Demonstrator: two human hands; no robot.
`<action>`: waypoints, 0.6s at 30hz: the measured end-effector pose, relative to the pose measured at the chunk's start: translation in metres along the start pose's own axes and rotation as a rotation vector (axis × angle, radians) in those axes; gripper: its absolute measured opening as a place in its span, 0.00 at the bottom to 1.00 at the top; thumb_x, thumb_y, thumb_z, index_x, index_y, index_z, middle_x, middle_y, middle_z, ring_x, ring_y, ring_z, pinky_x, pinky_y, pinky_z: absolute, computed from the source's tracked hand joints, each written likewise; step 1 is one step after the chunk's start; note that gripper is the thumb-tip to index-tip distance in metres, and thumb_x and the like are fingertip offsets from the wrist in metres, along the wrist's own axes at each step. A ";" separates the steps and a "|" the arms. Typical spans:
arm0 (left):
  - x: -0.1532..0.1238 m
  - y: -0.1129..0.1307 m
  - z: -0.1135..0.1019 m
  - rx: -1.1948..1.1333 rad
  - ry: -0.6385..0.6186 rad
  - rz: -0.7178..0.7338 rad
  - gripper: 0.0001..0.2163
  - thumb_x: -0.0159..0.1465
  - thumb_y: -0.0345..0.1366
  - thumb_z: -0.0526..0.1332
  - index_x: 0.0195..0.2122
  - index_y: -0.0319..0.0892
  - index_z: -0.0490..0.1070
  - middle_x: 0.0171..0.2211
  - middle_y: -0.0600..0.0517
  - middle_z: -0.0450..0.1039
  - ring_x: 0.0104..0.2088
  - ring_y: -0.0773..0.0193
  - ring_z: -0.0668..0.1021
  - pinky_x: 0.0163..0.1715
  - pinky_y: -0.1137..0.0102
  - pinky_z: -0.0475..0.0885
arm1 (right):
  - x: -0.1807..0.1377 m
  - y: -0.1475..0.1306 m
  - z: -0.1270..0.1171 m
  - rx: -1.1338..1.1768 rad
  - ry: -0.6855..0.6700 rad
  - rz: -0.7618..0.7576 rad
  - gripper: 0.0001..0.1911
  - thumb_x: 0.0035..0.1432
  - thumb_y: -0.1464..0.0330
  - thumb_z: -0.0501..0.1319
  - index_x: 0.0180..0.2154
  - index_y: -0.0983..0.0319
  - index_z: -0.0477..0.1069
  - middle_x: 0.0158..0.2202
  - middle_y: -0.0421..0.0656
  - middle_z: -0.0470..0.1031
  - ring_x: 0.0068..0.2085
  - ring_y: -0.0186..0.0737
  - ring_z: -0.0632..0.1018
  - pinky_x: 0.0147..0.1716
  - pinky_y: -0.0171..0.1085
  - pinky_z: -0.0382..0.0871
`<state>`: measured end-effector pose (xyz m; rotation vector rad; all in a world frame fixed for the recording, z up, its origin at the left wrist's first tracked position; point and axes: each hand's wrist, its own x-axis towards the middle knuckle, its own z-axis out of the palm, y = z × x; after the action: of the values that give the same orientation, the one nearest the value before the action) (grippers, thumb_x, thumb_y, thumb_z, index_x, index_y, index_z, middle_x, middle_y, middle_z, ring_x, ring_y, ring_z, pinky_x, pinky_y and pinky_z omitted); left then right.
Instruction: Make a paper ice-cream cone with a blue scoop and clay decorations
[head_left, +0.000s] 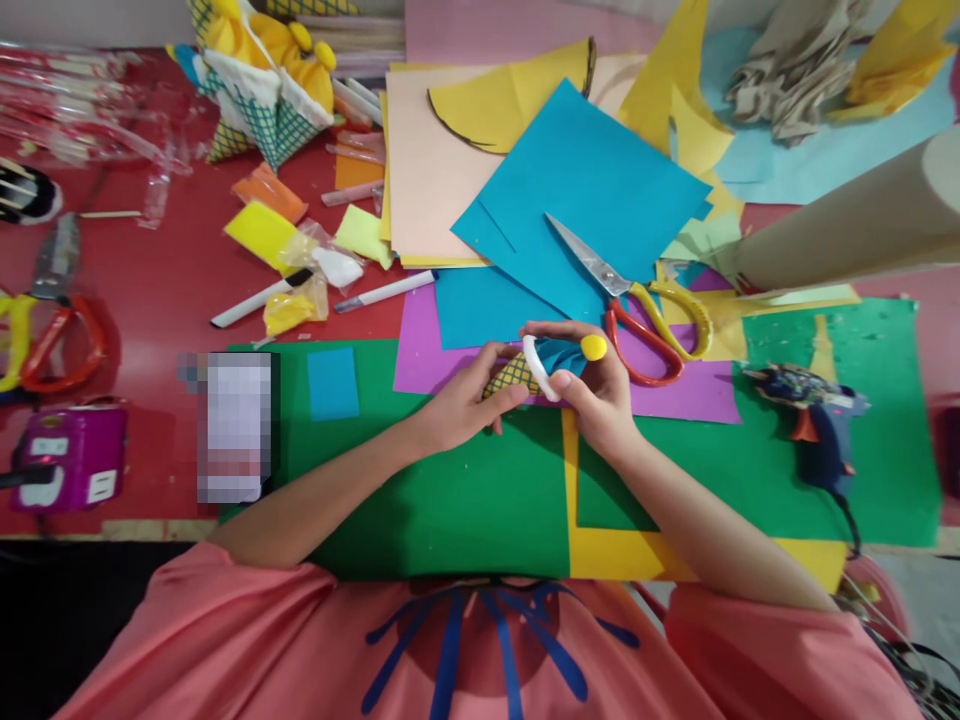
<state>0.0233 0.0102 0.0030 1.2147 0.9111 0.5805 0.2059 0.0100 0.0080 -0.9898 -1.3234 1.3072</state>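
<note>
My left hand [459, 400] and my right hand [592, 395] meet over the green paper sheet [465, 490] and together hold a small paper craft [541, 367]. The craft has a yellow cone with a dark grid pattern, a white rim, a blue paper top and a yellow ball [593, 347]. My left fingers pinch the patterned cone end. My right fingers wrap round the blue top, with the yellow ball by the thumb. Both hands are closed on it.
Red and yellow scissors [637, 300] lie on blue paper [585, 200] just beyond my hands. A blue glue gun [814, 415] rests at the right. Markers [259, 298], foam bits, a finished cone craft [266, 90], a cardboard tube [847, 225] and a purple power strip [67, 455] surround them.
</note>
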 end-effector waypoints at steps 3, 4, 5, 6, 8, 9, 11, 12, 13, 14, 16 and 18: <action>0.001 0.002 -0.002 0.016 -0.052 -0.019 0.25 0.64 0.53 0.58 0.55 0.42 0.59 0.29 0.56 0.66 0.18 0.77 0.69 0.16 0.80 0.67 | 0.000 0.001 -0.001 0.076 -0.031 -0.066 0.19 0.58 0.59 0.64 0.51 0.54 0.69 0.56 0.44 0.73 0.61 0.48 0.70 0.62 0.50 0.62; 0.001 0.003 -0.003 0.018 -0.048 -0.015 0.24 0.63 0.53 0.59 0.54 0.42 0.60 0.29 0.56 0.66 0.18 0.77 0.70 0.15 0.80 0.67 | 0.000 0.001 -0.001 0.099 -0.036 -0.070 0.20 0.58 0.58 0.64 0.52 0.54 0.69 0.58 0.44 0.71 0.62 0.48 0.69 0.63 0.51 0.62; 0.001 0.003 -0.003 0.017 -0.039 -0.013 0.24 0.63 0.52 0.59 0.52 0.41 0.60 0.29 0.56 0.66 0.18 0.77 0.70 0.15 0.80 0.67 | 0.000 0.001 -0.001 0.110 -0.034 -0.063 0.21 0.58 0.57 0.64 0.53 0.53 0.68 0.59 0.44 0.70 0.62 0.48 0.69 0.63 0.51 0.62; 0.002 0.003 -0.003 0.018 -0.031 -0.016 0.23 0.63 0.52 0.60 0.51 0.41 0.60 0.29 0.57 0.66 0.18 0.77 0.70 0.14 0.80 0.67 | 0.000 0.001 -0.001 0.111 -0.028 -0.050 0.22 0.58 0.56 0.64 0.53 0.53 0.67 0.59 0.44 0.70 0.61 0.48 0.70 0.62 0.51 0.63; 0.002 0.004 -0.003 0.030 -0.025 -0.026 0.22 0.62 0.51 0.61 0.50 0.42 0.60 0.29 0.57 0.65 0.17 0.77 0.69 0.14 0.80 0.67 | 0.000 0.002 0.000 0.071 -0.012 -0.022 0.23 0.57 0.56 0.65 0.52 0.53 0.66 0.58 0.44 0.72 0.58 0.48 0.73 0.60 0.52 0.66; 0.002 0.004 -0.002 0.037 -0.025 -0.029 0.22 0.62 0.50 0.61 0.50 0.42 0.60 0.29 0.57 0.65 0.17 0.77 0.69 0.14 0.80 0.67 | 0.001 0.003 0.000 0.044 0.000 -0.021 0.23 0.56 0.57 0.66 0.52 0.54 0.66 0.56 0.45 0.73 0.57 0.47 0.74 0.60 0.51 0.67; 0.001 0.004 -0.002 0.050 -0.022 -0.031 0.21 0.62 0.50 0.61 0.49 0.42 0.60 0.30 0.57 0.65 0.17 0.78 0.69 0.13 0.80 0.66 | 0.001 0.006 0.001 0.017 0.021 -0.045 0.21 0.56 0.59 0.67 0.51 0.55 0.67 0.54 0.45 0.75 0.56 0.46 0.76 0.58 0.51 0.68; 0.001 0.004 -0.002 0.053 -0.019 -0.030 0.21 0.62 0.50 0.61 0.48 0.42 0.59 0.30 0.57 0.65 0.16 0.78 0.68 0.13 0.81 0.66 | 0.001 0.007 0.001 0.017 0.031 -0.062 0.21 0.56 0.61 0.67 0.50 0.55 0.68 0.53 0.44 0.75 0.55 0.46 0.76 0.58 0.50 0.69; 0.001 0.004 -0.002 0.053 -0.015 -0.027 0.21 0.63 0.50 0.61 0.48 0.42 0.59 0.31 0.57 0.65 0.16 0.79 0.68 0.12 0.81 0.65 | 0.002 0.007 0.001 0.017 0.039 -0.075 0.20 0.56 0.62 0.67 0.50 0.55 0.68 0.52 0.44 0.76 0.54 0.46 0.76 0.57 0.49 0.69; 0.002 0.003 -0.002 0.051 -0.013 -0.025 0.20 0.62 0.50 0.61 0.47 0.42 0.59 0.31 0.57 0.65 0.16 0.79 0.68 0.12 0.81 0.65 | 0.002 0.008 0.001 0.014 0.046 -0.081 0.19 0.56 0.63 0.67 0.49 0.55 0.69 0.52 0.44 0.76 0.54 0.45 0.76 0.57 0.49 0.69; 0.002 0.002 -0.002 0.045 -0.009 -0.026 0.20 0.62 0.50 0.61 0.48 0.43 0.58 0.32 0.57 0.65 0.16 0.79 0.68 0.12 0.80 0.65 | 0.001 0.008 0.001 -0.009 0.054 -0.075 0.18 0.56 0.63 0.67 0.49 0.55 0.69 0.52 0.44 0.76 0.54 0.45 0.76 0.57 0.49 0.69; 0.002 0.001 -0.002 0.041 -0.001 -0.031 0.21 0.62 0.49 0.62 0.49 0.44 0.58 0.34 0.57 0.65 0.16 0.79 0.68 0.12 0.80 0.65 | 0.000 0.007 0.000 -0.007 0.038 -0.060 0.18 0.58 0.61 0.65 0.50 0.54 0.69 0.53 0.44 0.75 0.56 0.46 0.75 0.58 0.49 0.68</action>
<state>0.0229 0.0125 0.0028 1.2355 0.9434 0.5389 0.2048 0.0109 0.0008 -0.9681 -1.3199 1.2339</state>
